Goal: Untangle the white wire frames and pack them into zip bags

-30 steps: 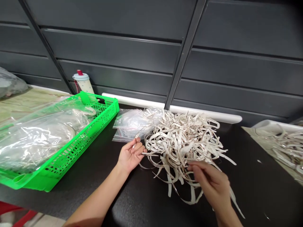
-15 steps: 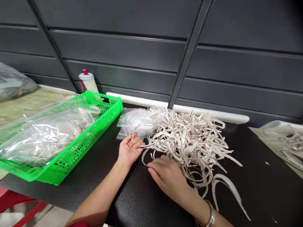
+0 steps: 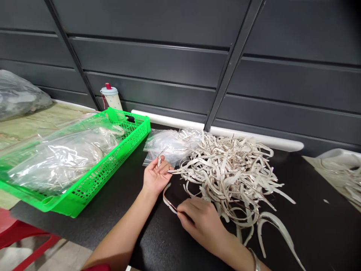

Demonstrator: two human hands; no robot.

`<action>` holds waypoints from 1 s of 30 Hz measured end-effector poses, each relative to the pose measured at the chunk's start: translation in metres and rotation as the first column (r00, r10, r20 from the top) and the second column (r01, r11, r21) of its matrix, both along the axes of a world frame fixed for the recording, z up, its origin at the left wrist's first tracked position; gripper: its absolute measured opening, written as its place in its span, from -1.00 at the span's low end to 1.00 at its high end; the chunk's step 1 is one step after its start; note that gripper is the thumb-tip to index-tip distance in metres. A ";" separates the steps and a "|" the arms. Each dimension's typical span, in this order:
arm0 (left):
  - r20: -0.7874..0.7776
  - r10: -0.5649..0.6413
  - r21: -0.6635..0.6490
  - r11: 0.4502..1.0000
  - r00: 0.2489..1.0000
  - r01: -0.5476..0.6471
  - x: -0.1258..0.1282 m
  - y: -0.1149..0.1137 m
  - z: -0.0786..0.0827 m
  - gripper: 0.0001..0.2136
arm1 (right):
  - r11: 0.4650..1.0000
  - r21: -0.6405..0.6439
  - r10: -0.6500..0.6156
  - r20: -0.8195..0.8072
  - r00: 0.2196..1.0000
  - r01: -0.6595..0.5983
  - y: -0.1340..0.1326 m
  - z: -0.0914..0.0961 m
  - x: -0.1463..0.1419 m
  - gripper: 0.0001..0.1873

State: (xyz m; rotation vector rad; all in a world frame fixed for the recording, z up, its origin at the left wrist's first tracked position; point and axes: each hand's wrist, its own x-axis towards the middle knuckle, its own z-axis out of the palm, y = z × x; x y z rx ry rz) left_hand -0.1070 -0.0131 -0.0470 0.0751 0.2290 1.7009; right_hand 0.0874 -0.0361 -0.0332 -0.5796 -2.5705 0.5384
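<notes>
A loose heap of curved, whitish strips with a metallic sheen [image 3: 228,177] lies on the black tabletop [image 3: 316,233]. My left hand [image 3: 156,177] is palm up at the heap's left edge, its fingers curled around thin curved strips, one rising above the fingers. My right hand [image 3: 197,218] sits lower, by the heap's near edge, pinching a curved strip [image 3: 169,203] with a reddish, shiny side. Zip bags [image 3: 169,145] lie just beyond my left hand, partly under the heap.
A bright green plastic basket [image 3: 135,139] holding filled clear bags stands to the left. Behind it are a spotted bottle [image 3: 111,98] and a grey plastic bag [image 3: 19,94]. A white tray of similar strips [image 3: 341,158] sits at far right, against dark grey panels.
My right hand has moved left out of the heap and now pinches a strip near my left hand. The whole scene has shifted slightly right and up in view.
</notes>
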 end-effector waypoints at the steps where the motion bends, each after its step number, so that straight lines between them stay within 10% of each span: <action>1: 0.007 0.019 0.006 1.000 1.000 -0.019 -0.004 0.000 0.001 -0.65 | 0.996 -0.076 0.026 -0.123 0.992 -0.035 0.000 0.003 0.010 -0.89; 10: -0.072 -0.124 0.008 0.992 0.990 0.125 0.018 -0.006 0.009 -0.68 | 0.858 -0.513 -0.323 -0.576 0.751 -0.024 0.009 -0.023 0.053 -0.90; 16: -0.173 -0.353 -0.006 0.934 0.919 0.358 0.050 -0.020 0.009 -0.74 | 0.839 -0.541 -0.373 -0.647 0.665 -0.056 0.006 -0.018 0.052 -0.89; 22: -0.309 -0.339 0.006 0.933 0.888 0.359 0.050 -0.018 0.005 -0.78 | 0.973 -0.123 -0.228 -0.643 0.731 0.196 0.003 -0.025 0.069 -0.74; 30: -0.661 -0.119 0.049 0.978 0.741 0.201 0.056 -0.021 0.008 -0.77 | 0.895 0.374 -0.062 -0.433 0.899 0.242 -0.002 -0.010 0.078 -0.69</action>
